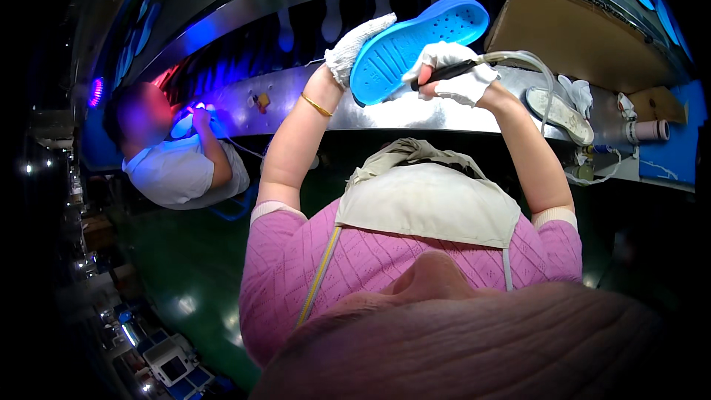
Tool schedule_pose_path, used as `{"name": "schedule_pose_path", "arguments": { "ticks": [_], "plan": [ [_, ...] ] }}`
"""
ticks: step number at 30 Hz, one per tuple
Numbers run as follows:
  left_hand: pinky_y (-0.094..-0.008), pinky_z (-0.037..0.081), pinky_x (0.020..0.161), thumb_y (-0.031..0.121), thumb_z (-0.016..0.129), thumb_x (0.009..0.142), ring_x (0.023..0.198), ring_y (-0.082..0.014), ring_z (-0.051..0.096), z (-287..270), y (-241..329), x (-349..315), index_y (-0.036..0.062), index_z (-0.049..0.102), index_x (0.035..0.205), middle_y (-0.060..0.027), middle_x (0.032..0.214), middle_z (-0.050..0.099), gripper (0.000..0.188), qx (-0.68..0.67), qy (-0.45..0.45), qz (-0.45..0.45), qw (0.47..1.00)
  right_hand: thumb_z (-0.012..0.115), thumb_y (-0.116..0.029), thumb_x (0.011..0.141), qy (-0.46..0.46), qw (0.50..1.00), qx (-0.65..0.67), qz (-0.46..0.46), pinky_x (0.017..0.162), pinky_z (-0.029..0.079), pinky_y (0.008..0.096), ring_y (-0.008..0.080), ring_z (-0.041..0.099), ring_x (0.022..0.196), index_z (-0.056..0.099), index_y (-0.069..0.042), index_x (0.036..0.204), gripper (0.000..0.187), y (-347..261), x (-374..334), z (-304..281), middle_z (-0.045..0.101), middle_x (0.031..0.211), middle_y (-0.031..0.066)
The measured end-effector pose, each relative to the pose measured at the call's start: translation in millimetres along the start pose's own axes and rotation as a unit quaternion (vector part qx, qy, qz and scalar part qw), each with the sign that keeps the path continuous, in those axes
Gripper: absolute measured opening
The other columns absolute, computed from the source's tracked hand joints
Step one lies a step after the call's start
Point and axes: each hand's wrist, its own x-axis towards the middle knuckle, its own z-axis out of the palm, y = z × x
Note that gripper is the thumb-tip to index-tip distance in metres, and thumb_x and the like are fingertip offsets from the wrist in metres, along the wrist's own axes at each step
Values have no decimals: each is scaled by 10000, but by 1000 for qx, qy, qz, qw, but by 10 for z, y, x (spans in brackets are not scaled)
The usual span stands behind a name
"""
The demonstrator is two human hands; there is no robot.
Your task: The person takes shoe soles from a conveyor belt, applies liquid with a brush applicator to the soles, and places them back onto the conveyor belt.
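A bright blue foam shoe sole (404,48), with holes toward one end and ridges toward the other, is held up over the metal bench. My left hand (360,48), in a white knit glove, grips its left side, fingers reaching along the far edge. In my right hand (458,78), wearing a white glove that leaves some fingertips bare, is a black pen-shaped tool (453,71) with a pale hose (529,58) running off to the right. The tool's tip points left at the near edge of the sole; whether it touches cannot be made out.
A metal bench (296,104) runs across, with a cardboard box (570,26) at the back right. A whitish shoe-shaped piece (561,115) and a crumpled white glove (576,95) lie at right. On the left, another person (181,155) sits handling a lit sole. More soles hang behind.
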Motion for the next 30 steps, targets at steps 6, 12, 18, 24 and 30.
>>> {"name": "schedule_pose_path", "arguments": {
  "ticks": [6, 12, 18, 24, 30],
  "plan": [
    [-332, 591, 655, 383, 613, 888, 756, -217, 686, 79, 2, 76, 15, 624, 1051, -154, 925, 677, 402, 103, -9, -45, 994, 713, -34, 649, -34, 985, -163, -47, 733, 511, 321, 210, 630, 799, 626, -47, 762, 144, 192, 18, -98, 651, 833, 69],
    [-378, 591, 651, 422, 602, 886, 752, -257, 684, 117, -31, 43, 0, 613, 1078, -176, 923, 672, 464, 99, 1, -51, 994, 740, -9, 642, -9, 998, -35, 49, 741, 533, 303, 190, 665, 876, 632, -69, 755, 167, 10, -93, -345, 659, 811, 58],
    [-394, 593, 666, 408, 577, 905, 776, -278, 690, 24, -22, 85, -10, 601, 1099, -188, 938, 677, 462, 96, -20, -62, 993, 716, -59, 677, -35, 948, -274, 155, 683, 497, 290, 155, 620, 761, 622, -66, 813, 166, -69, -64, -471, 644, 789, 52],
    [-469, 483, 942, 512, 377, 955, 1073, -379, 592, 54, -316, -81, -26, 461, 1310, -265, 1233, 548, 650, -165, -158, 67, 971, 719, -56, 778, 113, 990, 58, 52, 636, 514, 241, 112, 629, 688, 624, -9, 844, 125, -57, -157, -102, 654, 817, 66],
    [-569, 382, 1014, 610, 364, 896, 1207, -470, 456, -72, -627, -50, 8, 289, 1431, -294, 1362, 408, 808, -220, -204, 146, 943, 732, -40, 746, 88, 991, -75, -70, 662, 489, 306, 190, 602, 692, 638, -56, 814, 117, 246, -221, 597, 616, 742, 86]
  ]
}}
